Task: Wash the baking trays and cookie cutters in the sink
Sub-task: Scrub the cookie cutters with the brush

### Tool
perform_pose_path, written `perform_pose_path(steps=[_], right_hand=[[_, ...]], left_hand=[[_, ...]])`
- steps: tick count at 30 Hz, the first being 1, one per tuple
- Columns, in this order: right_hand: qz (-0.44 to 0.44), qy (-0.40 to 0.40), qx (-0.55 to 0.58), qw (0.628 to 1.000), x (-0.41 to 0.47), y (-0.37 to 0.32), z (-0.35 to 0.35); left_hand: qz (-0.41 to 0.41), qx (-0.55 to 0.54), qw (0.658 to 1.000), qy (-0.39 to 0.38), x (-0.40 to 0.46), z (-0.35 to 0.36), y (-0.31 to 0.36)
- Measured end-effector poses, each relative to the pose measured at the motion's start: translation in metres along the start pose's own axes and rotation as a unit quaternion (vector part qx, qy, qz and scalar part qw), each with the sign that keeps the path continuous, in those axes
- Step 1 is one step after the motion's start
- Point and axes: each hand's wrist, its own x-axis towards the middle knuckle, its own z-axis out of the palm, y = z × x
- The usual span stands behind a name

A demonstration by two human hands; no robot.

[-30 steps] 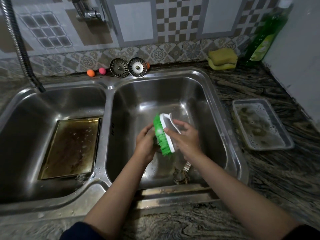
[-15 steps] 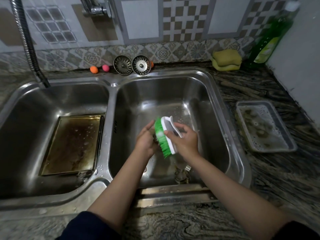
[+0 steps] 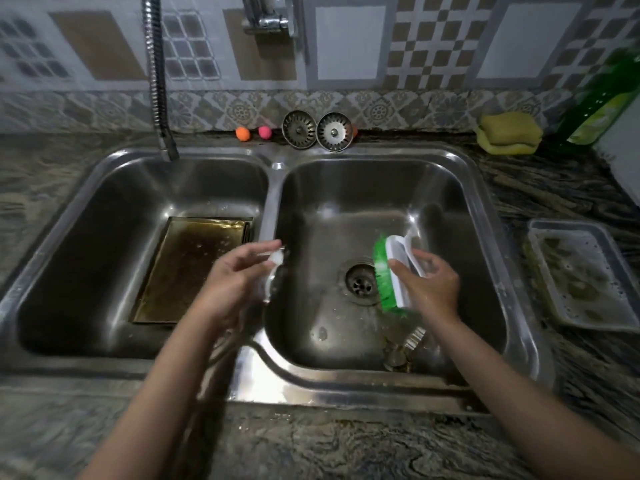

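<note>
Over the divider of the double sink (image 3: 273, 202), head view: your left hand (image 3: 235, 282) pinches a small pale cookie cutter (image 3: 275, 268), blurred, shape unclear. It sits at your fingertips, just left of the drain (image 3: 360, 284). Right of the drain, your right hand (image 3: 429, 285) grips a scrub brush (image 3: 389, 275), white back, green bristles turned toward the drain. More cutters (image 3: 403, 348) lie below the drain, near the front wall. A brown-stained baking tray (image 3: 194, 268) lies flat in the left basin, beside your left hand. A soapy grey tray (image 3: 585, 275) rests on the dark marbled counter (image 3: 346, 445), right of the sink. Patterned tiles behind.
</note>
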Motion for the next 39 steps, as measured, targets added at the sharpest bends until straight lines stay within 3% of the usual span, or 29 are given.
perform_pose_path(steps=[4, 10, 13, 17, 22, 29, 35, 39], right_hand=[[-0.017, -0.017, -0.028, 0.999, -0.018, 0.003, -0.007], [-0.030, -0.031, -0.050, 0.998, -0.035, 0.002, -0.015], [-0.029, -0.030, -0.044, 0.998, -0.039, -0.001, -0.020], [-0.012, -0.006, -0.034, 0.999, -0.035, 0.000, -0.035], [-0.007, 0.025, -0.019, 0.999, -0.033, -0.010, -0.068], [0.011, 0.067, 0.059, 0.996, -0.032, -0.022, -0.105], [0.013, 0.079, 0.098, 0.992, -0.037, -0.030, -0.126], [0.019, 0.050, 0.126, 0.991, -0.046, -0.036, -0.141]], left_hand=[[0.006, 0.208, 0.978, -0.007, -0.016, -0.066, -0.001], [-0.086, 0.302, 0.947, -0.072, -0.005, -0.108, -0.045], [-0.068, 0.282, 0.956, -0.051, 0.000, -0.116, -0.048], [0.020, 0.235, 0.972, -0.011, -0.008, -0.100, -0.019], [0.115, 0.209, 0.961, -0.136, -0.019, 0.002, 0.004], [0.080, 0.373, 0.879, -0.287, 0.023, 0.140, -0.064], [0.124, 0.559, 0.731, -0.371, 0.055, 0.195, -0.110], [0.146, 0.586, 0.682, -0.413, 0.056, 0.212, -0.112]])
